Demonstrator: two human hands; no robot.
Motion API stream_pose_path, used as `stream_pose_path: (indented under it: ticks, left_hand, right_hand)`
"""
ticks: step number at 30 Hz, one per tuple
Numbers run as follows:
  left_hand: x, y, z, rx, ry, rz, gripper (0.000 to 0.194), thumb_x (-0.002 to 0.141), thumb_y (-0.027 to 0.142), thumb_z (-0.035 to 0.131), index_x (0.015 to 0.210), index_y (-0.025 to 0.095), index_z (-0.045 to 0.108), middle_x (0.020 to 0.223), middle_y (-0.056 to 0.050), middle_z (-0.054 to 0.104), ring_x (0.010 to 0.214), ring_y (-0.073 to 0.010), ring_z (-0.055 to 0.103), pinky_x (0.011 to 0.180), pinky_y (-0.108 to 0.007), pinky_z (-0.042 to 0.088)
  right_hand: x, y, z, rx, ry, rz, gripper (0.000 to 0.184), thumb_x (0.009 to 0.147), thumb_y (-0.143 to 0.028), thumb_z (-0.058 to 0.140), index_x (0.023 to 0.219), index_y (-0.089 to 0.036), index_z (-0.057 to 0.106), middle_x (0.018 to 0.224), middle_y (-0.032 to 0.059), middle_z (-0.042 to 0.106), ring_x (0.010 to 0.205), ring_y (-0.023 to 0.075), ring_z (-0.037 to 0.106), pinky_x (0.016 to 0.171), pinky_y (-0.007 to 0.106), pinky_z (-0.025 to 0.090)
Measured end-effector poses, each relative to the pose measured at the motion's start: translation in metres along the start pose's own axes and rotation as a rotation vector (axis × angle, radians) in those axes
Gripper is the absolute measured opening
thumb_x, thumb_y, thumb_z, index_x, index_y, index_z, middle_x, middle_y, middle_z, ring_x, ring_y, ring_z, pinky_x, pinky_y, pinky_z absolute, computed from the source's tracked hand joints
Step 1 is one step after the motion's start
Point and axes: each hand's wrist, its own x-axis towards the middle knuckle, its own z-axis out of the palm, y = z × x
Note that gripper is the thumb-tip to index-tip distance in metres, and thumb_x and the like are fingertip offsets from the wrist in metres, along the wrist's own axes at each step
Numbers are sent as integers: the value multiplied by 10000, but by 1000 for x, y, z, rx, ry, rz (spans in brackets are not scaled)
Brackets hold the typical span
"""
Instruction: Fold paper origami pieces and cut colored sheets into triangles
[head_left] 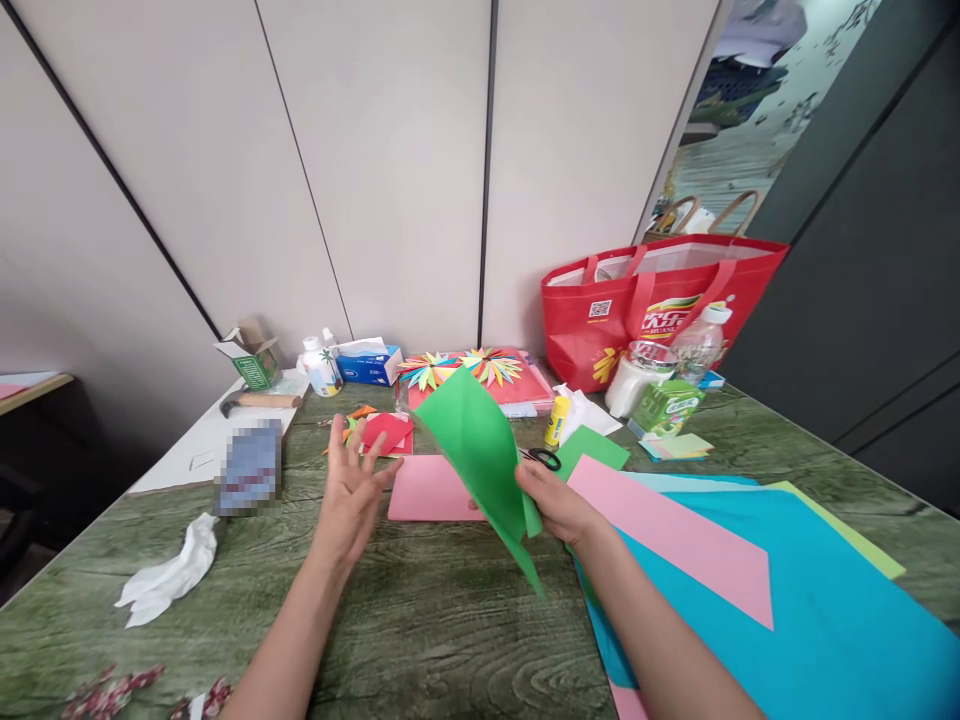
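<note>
My right hand grips a green sheet of paper by its right edge, fingers closed around it. The sheet is raised above the table and curves, with a lower corner hanging down. To its left, my left hand is in the air with fingers spread, holding nothing. A folded pink paper lies on the table behind the green sheet, which covers part of it. Black-handled scissors rest just beyond my right hand, beside a flat green piece of paper.
Large blue sheets with a pink strip cover the right side. A yellow glue stick, red bag and bottle stand behind. Folded paper stars lie at the back. A hammer and crumpled tissue are left.
</note>
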Motion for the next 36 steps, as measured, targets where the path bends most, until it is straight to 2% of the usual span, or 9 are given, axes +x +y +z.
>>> stream_pose_path:
  ticks: [3,7,13,16,19,21,23,29,36]
  left_hand:
    - [-2,5,0,142,-91,53,716,737,305,613,1339,366,230,1469,-53,141,1305,-254,219,934,-376,402]
    - [-3,8,-4,194,-152,25,677,646,249,698,1266,256,425,1247,-106,504,1145,-266,457,871,-351,444]
    - [0,-2,-9,355,-199,32,69,604,204,709,658,168,684,781,-66,675,1001,-252,549,886,-366,417]
    - [3,-14,-11,264,18,-42,147,645,259,681,748,154,684,788,-65,693,846,-228,612,809,-384,463]
    - [5,-25,-17,167,283,-15,248,607,276,709,821,155,675,848,-49,702,775,-193,627,785,-360,479]
    - [6,-29,-19,178,344,47,245,604,269,711,821,159,677,868,-43,703,833,-191,623,830,-351,461]
    - [6,-30,-19,235,358,99,238,616,262,702,830,158,678,920,-55,695,912,-203,607,878,-361,436]
    - [1,-30,-9,315,255,158,197,671,252,657,843,156,669,1028,-90,658,1094,-252,519,948,-422,375]
    - [-1,-29,-7,327,55,204,65,702,209,635,649,174,621,1042,-91,655,1186,-253,438,981,-456,332]
  right_hand:
    - [-2,-5,-1,-158,-127,1,461,719,-477,610,1076,-186,592,983,48,662,917,228,605,838,392,450]
    - [-4,-12,-1,-352,-243,33,475,739,-451,592,1150,-215,553,1056,27,633,977,242,571,849,390,441]
    - [-2,-13,-1,-443,-215,18,518,718,-487,591,1155,-212,551,1061,31,631,984,241,564,847,383,445]
    - [4,-8,-3,-383,12,-128,470,749,-478,566,1129,-201,565,1060,59,632,1000,226,559,895,390,407]
    - [9,-5,-5,-284,483,-353,403,791,-472,510,1054,-178,589,1037,92,630,972,220,571,855,394,429]
    - [9,-5,-5,-343,758,-563,343,813,-444,484,977,-170,606,1003,92,626,951,214,571,838,392,435]
    - [6,-6,-3,-562,859,-773,285,826,-400,477,942,-177,611,975,82,615,948,210,557,841,389,427]
    - [-2,-1,14,-1333,420,-974,445,786,-299,573,1211,-212,473,1124,94,564,1072,236,473,898,407,369]
    - [-1,2,11,-1525,610,-950,175,804,-186,554,946,-256,629,913,48,613,892,199,527,787,377,366]
